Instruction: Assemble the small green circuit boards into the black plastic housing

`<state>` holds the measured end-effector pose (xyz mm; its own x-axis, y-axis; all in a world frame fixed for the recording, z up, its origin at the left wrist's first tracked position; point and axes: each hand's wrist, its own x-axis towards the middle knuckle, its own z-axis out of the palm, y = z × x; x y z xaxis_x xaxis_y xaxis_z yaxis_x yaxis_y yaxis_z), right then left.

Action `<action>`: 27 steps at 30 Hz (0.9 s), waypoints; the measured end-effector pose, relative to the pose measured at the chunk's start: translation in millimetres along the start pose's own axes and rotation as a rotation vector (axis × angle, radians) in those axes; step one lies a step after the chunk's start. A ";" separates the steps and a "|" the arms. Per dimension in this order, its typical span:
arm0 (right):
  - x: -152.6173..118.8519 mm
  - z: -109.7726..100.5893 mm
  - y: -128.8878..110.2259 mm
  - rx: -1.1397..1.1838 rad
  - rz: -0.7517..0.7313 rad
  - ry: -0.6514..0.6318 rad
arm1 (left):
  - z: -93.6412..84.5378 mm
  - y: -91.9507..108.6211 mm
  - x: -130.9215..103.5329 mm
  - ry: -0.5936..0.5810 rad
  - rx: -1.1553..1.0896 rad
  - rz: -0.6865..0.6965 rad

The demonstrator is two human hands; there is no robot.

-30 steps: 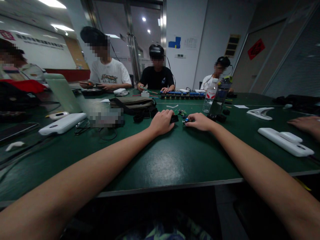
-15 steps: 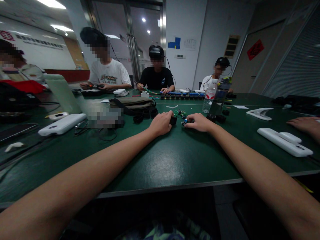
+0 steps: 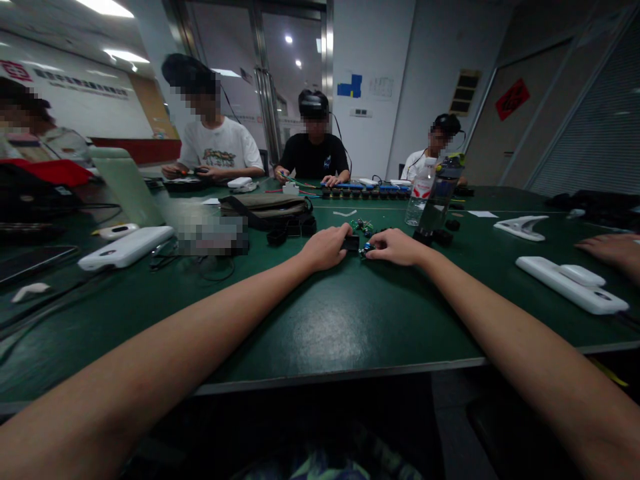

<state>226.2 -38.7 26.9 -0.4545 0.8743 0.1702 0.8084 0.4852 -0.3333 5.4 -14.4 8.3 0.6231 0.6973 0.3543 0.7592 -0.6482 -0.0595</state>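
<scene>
My left hand is closed on a small black box-shaped piece at the middle of the green table. Facing it, my right hand pinches a small electronic part with blue and metallic bits. The gap between the black piece and this part is narrow, and I cannot tell whether they touch. Just behind both hands lies a small heap of green circuit pieces and wires. My fingertips partly cover what each hand holds.
A grey-green bag lies beyond my left hand. A clear water bottle and a dark bottle stand beyond my right. White devices lie left and right. Another person's hand rests at the right edge; several people sit opposite.
The black piece in my left hand now shows more of itself, pointing right. My right hand has brought the electronic part slightly left and lower, closer to it.
</scene>
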 end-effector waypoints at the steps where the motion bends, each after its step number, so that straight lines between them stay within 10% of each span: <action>1: -0.1 0.0 -0.5 0.005 0.008 -0.006 | 0.2 -0.2 0.2 0.003 0.001 0.002; 27: -0.6 -1.2 -1.8 0.009 0.063 -0.073 | -0.8 0.3 1.1 -0.018 -0.003 0.001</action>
<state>225.5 -40.1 28.5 -0.4289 0.8997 0.0810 0.8330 0.4286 -0.3498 6.2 -14.1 9.4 0.6271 0.7020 0.3375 0.7581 -0.6497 -0.0572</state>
